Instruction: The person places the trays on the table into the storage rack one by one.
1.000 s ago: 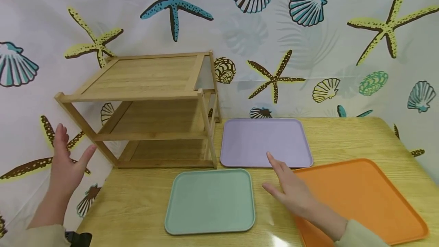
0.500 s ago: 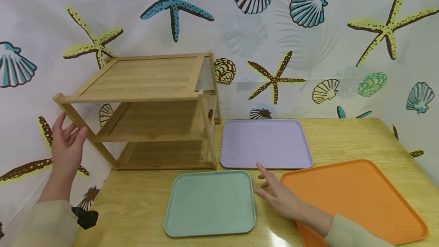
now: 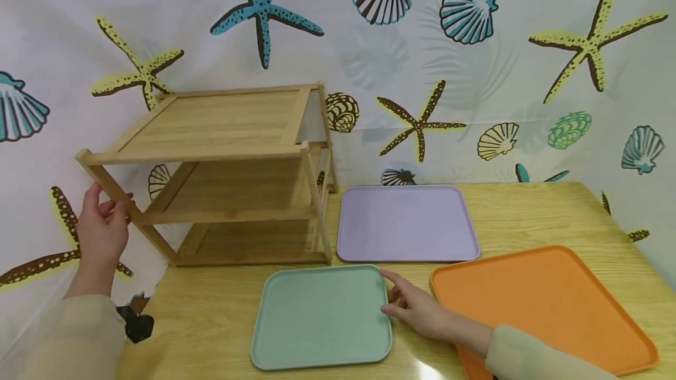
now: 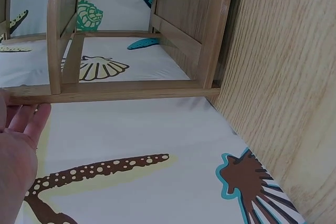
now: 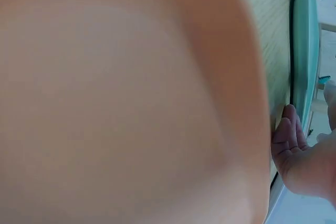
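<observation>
Wooden rack: my landmark, three-tiered (image 3: pixel 222 116), standing on the wood-grained table (image 3: pixel 211 312); its tiers hold nothing that I can see.
Left hand: my left hand (image 3: pixel 102 227) grips the rack's left front post (image 3: pixel 156 243), between the top and middle tiers, thumb on the near side and a fingertip showing past the far side.
Right hand: my right hand (image 3: pixel 419 311) is in front of the rack and off to its right, at the right rim of the green tray (image 3: pixel 322 316); index finger and thumb are apart along that rim. I cannot tell whether my fingers pinch it.
Green tray: in front of the rack, near its right front foot, with a strip of table between.
Purple tray: just beside the rack on its right, the purple tray (image 3: pixel 408 223) lies on the table.
Orange tray: well apart from the rack, to its right and nearer me, the orange tray (image 3: pixel 544 309) lies at an angle, partly under my right forearm in my head view.
Cloth: behind the rack and to its left hangs a white cloth (image 3: pixel 502 75) printed with starfish and shells.
Sleeves: pale on both arms; a black object (image 3: pixel 138 326) sits at my left cuff, nearer me than the rack.
</observation>
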The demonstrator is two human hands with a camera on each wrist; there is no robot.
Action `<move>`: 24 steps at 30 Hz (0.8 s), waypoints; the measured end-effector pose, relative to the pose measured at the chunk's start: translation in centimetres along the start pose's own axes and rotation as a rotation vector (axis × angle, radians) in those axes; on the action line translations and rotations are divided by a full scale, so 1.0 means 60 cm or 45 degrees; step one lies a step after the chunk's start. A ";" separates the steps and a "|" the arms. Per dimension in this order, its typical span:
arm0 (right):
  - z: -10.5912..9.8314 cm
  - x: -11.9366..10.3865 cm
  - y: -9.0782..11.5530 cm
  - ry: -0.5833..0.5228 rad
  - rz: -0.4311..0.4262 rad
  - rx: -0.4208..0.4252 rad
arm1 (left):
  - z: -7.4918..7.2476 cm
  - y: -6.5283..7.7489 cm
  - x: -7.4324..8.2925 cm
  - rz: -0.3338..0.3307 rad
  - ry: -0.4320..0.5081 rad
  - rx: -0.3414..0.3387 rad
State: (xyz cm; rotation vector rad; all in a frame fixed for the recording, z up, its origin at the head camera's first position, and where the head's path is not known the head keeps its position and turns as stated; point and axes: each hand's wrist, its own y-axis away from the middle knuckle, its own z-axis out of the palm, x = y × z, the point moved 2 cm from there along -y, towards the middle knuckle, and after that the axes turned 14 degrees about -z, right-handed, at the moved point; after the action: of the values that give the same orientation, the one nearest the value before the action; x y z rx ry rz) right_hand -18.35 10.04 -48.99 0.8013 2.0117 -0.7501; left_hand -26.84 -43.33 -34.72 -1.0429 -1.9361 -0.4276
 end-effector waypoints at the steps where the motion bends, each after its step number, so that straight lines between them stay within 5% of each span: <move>1: 0.002 0.000 -0.002 0.005 0.000 -0.004 | 0.000 0.000 -0.003 0.002 -0.015 0.008; 24: 0.018 -0.002 -0.023 0.280 0.018 0.219 | 0.011 -0.001 0.002 -0.042 -0.094 0.033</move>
State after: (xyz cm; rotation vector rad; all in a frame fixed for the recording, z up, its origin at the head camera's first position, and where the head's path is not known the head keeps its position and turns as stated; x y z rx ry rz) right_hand -18.81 8.36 -49.15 1.0356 2.1531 -0.8674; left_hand -27.26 -42.90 -35.00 -1.0244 -2.0216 -0.3866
